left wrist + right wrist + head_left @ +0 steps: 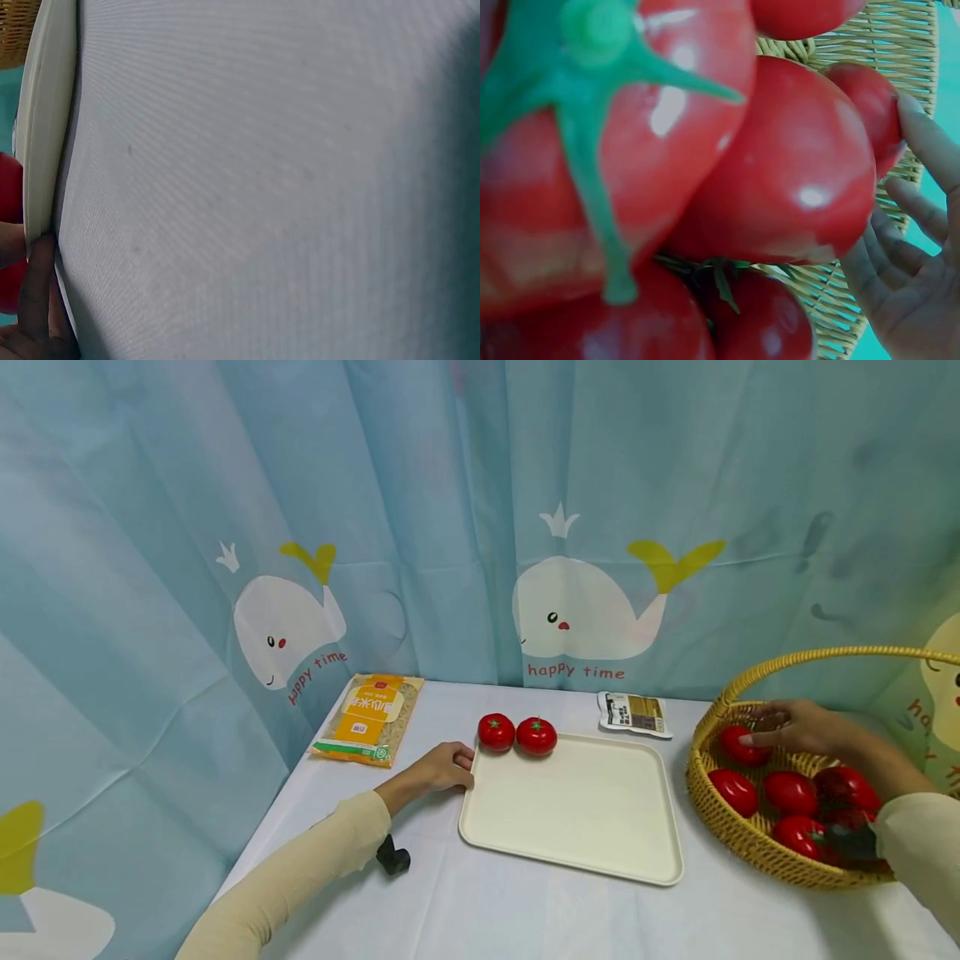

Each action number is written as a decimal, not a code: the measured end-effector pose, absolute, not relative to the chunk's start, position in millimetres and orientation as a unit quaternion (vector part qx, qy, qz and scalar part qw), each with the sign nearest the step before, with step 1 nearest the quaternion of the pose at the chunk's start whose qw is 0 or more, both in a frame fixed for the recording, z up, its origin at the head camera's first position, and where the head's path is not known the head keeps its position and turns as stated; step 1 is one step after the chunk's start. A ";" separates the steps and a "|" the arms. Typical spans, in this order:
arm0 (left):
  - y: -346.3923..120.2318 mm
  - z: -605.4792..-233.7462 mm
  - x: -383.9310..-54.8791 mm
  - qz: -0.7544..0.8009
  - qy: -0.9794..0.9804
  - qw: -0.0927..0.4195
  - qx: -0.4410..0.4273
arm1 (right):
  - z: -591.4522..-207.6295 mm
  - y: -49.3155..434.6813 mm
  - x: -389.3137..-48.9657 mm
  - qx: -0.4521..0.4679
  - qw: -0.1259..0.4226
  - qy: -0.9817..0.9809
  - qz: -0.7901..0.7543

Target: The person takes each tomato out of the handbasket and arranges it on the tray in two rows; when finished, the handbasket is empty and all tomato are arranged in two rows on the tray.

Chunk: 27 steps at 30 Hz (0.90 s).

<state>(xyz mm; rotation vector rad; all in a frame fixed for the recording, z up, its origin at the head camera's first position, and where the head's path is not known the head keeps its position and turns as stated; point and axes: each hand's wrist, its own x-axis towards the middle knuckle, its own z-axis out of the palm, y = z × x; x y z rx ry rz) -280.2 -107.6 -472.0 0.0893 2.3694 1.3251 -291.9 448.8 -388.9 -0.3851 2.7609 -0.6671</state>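
My left hand (pixel 444 767) pinches the left rim of a cream rectangular tray (pixel 577 810). In the left wrist view a finger (pixel 36 292) lies against the tray's underside. Two red tomatoes, one (pixel 497 732) beside the other (pixel 536 737), sit at the tray's back left corner. Over at the right, my right hand (pixel 806 728) reaches into a wicker basket (pixel 708 802) of several tomatoes. Its thumb (pixel 922 131) touches a tomato (pixel 866 109) near the basket's back wall, while the other fingers are spread beside it. Large tomatoes partly cover that tomato in the right wrist view.
A yellow-labelled food packet (pixel 367 718) lies at the table's back left. Behind the tray is a small white and brown pouch (pixel 635 714). The basket's tall handle (pixel 825 653) arches over the right forearm. A blue curtain (pixel 450 527) hangs behind the table.
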 end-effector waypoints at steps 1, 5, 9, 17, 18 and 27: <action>-107.5 -471.9 -280.2 0.476 0.853 0.211 0.032 | -389.3 448.7 -291.5 -0.130 0.140 0.955 -0.228; -107.4 -472.0 -280.1 0.473 0.855 0.210 0.033 | -390.9 448.6 -289.6 -0.126 0.159 0.955 -0.219; -107.4 -471.9 -279.6 0.473 0.855 0.207 0.036 | -392.2 446.9 -288.5 -0.127 0.172 0.953 -0.216; -106.9 -470.7 -279.0 0.476 0.853 0.210 0.030 | -393.7 445.2 -289.3 -0.125 0.196 0.947 -0.222; -106.8 -470.5 -279.0 0.477 0.853 0.210 0.031 | -394.1 445.0 -289.5 -0.124 0.195 0.948 -0.219; -107.1 -469.3 -278.5 0.466 0.860 0.207 0.036 | -399.6 441.8 -290.5 -0.116 0.207 0.943 -0.234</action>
